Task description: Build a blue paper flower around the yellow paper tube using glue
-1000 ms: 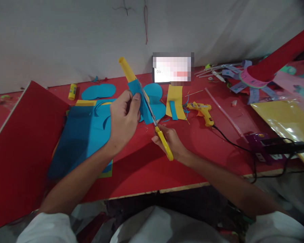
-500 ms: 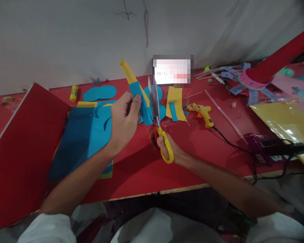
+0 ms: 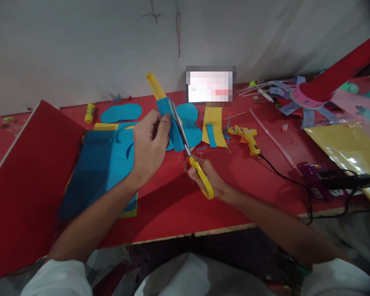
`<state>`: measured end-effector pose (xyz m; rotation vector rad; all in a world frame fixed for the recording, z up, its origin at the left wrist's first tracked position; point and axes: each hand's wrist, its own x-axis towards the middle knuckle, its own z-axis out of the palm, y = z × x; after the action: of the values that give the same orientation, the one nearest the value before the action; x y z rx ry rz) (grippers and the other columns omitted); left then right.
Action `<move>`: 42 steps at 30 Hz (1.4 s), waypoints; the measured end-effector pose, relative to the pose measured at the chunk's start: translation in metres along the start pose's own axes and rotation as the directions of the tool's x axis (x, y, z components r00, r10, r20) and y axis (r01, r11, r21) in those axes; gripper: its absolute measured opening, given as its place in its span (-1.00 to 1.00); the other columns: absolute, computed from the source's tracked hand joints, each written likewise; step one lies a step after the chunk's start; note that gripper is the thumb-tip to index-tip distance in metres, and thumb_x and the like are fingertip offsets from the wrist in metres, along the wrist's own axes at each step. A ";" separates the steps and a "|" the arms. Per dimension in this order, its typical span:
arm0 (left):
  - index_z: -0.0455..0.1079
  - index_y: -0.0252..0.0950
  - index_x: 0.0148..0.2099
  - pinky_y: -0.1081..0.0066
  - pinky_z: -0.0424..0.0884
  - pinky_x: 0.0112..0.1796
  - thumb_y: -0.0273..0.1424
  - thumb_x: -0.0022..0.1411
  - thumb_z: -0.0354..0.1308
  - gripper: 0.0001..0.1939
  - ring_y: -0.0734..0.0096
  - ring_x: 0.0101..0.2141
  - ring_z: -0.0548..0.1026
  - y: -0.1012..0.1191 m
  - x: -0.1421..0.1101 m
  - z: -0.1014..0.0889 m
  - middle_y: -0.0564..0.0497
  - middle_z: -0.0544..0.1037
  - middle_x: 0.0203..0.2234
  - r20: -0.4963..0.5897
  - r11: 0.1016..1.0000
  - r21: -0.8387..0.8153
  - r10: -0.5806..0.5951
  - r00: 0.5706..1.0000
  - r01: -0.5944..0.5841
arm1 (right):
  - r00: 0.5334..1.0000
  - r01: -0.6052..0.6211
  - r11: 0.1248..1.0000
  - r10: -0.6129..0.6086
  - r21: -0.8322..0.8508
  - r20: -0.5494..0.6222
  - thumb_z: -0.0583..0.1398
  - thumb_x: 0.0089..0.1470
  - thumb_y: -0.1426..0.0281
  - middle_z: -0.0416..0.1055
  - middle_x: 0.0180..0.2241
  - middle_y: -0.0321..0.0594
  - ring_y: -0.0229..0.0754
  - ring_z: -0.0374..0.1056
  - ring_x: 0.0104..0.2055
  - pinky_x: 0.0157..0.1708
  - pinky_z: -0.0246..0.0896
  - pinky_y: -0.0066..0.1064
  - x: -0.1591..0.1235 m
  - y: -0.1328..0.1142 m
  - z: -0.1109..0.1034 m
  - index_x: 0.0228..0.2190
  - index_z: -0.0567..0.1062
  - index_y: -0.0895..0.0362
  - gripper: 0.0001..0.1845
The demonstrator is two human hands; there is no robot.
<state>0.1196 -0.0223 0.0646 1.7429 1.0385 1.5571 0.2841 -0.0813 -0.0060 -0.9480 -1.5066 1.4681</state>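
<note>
My left hand (image 3: 152, 142) pinches a blue paper strip (image 3: 175, 137) between thumb and fingers, holding it tilted above the table. From the strip's upper end juts a rolled yellow paper piece (image 3: 153, 85). Scissors (image 3: 205, 179) with yellow and red handles are in my right hand (image 3: 208, 172), closed around the grips. Their blades lie close together along the strip's right edge; whether paper sits between them I cannot tell. Behind the blades rests a rounded blue paper cutout (image 3: 189, 119), partly hidden by the strip.
Blue sheets (image 3: 95, 172) and a red board (image 3: 33, 181) stand left, near a glue stick (image 3: 89, 113). Yellow paper (image 3: 214, 115), a corded glue gun (image 3: 248, 139) and a clear stick (image 3: 274, 142) lie right. A lit screen (image 3: 210, 86) leans at the wall.
The scissors' blades have come together and tipped left against the strip. My right hand has turned slightly with them, while my left hand stays nearly in place.
</note>
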 end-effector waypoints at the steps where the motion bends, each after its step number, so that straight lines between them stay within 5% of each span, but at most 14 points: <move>1: 0.08 -0.20 -0.46 0.43 0.05 -0.68 -0.17 0.45 0.21 -0.50 0.56 -0.68 0.11 0.000 0.000 0.000 0.16 0.16 -0.67 0.000 1.000 0.005 -0.004 1.000 0.004 | 1.000 0.000 1.000 0.000 -0.009 -0.011 0.18 0.11 -0.34 0.12 -0.52 -0.44 -0.36 0.00 -0.49 -0.50 -0.04 -0.43 0.000 0.000 0.000 -0.40 0.27 0.06 -0.30; 14: 0.03 -0.19 -0.44 0.40 0.05 -0.66 -0.12 0.46 0.18 -0.49 0.54 -0.68 0.11 -0.002 -0.002 -0.001 0.15 0.15 -0.66 0.020 0.999 0.036 -0.004 1.000 0.003 | 0.995 -0.023 0.991 0.011 -0.132 -0.098 0.28 0.12 -0.13 0.18 -0.51 -0.41 -0.35 0.06 -0.49 -0.48 0.01 -0.45 0.002 0.010 0.002 -0.41 0.28 0.07 -0.45; 35: 0.09 -0.21 -0.44 0.45 0.14 -0.64 -0.08 0.46 0.17 -0.49 0.54 -0.64 0.15 0.005 -0.010 0.002 0.17 0.16 -0.65 0.074 0.984 0.029 -0.180 0.981 0.178 | 0.983 -0.061 0.983 0.029 -0.176 -0.179 0.27 0.01 -0.32 0.16 -0.59 -0.41 -0.32 0.06 -0.51 -0.52 -0.04 -0.45 0.002 -0.001 0.003 -0.46 0.26 0.05 -0.30; 38: 0.09 -0.21 -0.44 0.43 0.13 -0.63 -0.09 0.47 0.17 -0.49 0.54 -0.65 0.15 0.005 -0.010 0.003 0.17 0.16 -0.65 0.072 0.988 0.029 -0.154 0.985 0.152 | 0.980 -0.075 0.985 0.044 -0.154 -0.192 0.25 0.04 -0.31 0.18 -0.61 -0.39 -0.30 0.10 -0.53 -0.54 -0.04 -0.44 0.001 0.000 0.003 -0.46 0.27 0.05 -0.32; 42: 0.07 -0.20 -0.45 0.38 0.12 -0.60 -0.15 0.49 0.16 -0.50 0.52 -0.65 0.15 0.015 -0.014 0.002 0.16 0.16 -0.65 -0.016 0.998 0.056 0.040 0.999 -0.039 | 0.976 -0.057 0.962 -0.003 -0.266 -0.217 0.27 0.08 -0.23 0.16 -0.58 -0.40 -0.32 0.06 -0.52 -0.53 -0.04 -0.44 0.004 0.005 -0.002 -0.47 0.30 0.06 -0.37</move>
<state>0.1240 -0.0417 0.0691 1.8010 1.0715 1.5841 0.2845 -0.0762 -0.0108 -1.2534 -1.5609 1.1509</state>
